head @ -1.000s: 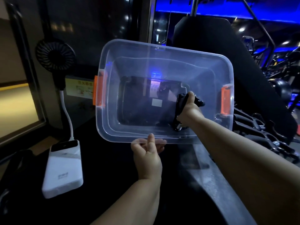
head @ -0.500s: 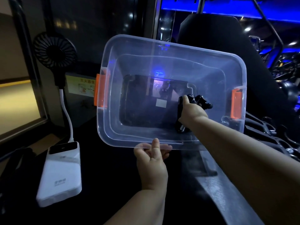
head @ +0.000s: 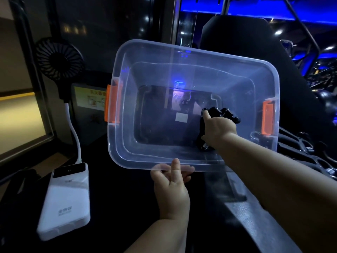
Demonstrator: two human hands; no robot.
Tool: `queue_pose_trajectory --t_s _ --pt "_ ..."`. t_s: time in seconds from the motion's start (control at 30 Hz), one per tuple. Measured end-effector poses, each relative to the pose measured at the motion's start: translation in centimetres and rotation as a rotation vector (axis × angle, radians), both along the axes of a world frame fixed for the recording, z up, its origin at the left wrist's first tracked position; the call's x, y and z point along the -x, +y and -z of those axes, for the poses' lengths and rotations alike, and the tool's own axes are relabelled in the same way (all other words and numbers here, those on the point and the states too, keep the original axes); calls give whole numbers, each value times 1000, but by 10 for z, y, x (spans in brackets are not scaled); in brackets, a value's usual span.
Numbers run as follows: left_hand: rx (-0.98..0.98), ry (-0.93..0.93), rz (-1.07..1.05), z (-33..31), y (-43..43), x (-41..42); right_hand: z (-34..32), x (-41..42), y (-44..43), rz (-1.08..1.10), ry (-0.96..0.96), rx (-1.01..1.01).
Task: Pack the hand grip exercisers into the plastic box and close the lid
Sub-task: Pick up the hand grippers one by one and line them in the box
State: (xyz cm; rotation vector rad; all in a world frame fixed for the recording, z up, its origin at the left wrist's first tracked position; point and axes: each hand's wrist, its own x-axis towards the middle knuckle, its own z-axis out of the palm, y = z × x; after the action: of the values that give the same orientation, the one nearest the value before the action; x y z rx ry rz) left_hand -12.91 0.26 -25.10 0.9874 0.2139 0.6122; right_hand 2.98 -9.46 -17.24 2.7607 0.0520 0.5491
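Note:
A clear plastic box point(head: 127, 147) with orange side latches point(head: 111, 105) is tilted up, its open mouth facing me. My left hand point(head: 172, 187) pinches its near rim from below. Reaching inside the box at the lower right, my right hand point(head: 218, 129) is closed around a black hand grip exerciser point(head: 221, 114), whose spring shows under the wrist. Several more black exercisers point(head: 308, 150) lie in a pile to the right of the box. No lid can be made out.
A white power bank point(head: 66, 201) lies at the lower left, cabled to a small black fan point(head: 58, 60) standing behind it. A yellow sign point(head: 90, 96) sits left of the box. A dark padded seat back point(head: 242, 39) and gym machines fill the right.
My right hand has pushed the exerciser a little deeper and rightward inside the box. The box has shifted slightly right and tilted; my left hand keeps its hold on the rim.

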Motion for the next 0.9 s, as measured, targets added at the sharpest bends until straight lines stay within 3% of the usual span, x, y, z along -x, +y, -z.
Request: queue_pose_trajectory --t_s 0.17,0.3,0.43,0.9 --pt "10 0 -2 -1 -1 -1 -1 3 -5 -89 -115 140" --pt "-3 1 -2 0 0 0 1 -7 -13 -219 -1 325" --pt "-16 0 -3 0 -1 0 1 -13 -14 -191 107 298" --pt "-40 -3 -29 1 2 -4 -2 -3 -9 -185 135 234"
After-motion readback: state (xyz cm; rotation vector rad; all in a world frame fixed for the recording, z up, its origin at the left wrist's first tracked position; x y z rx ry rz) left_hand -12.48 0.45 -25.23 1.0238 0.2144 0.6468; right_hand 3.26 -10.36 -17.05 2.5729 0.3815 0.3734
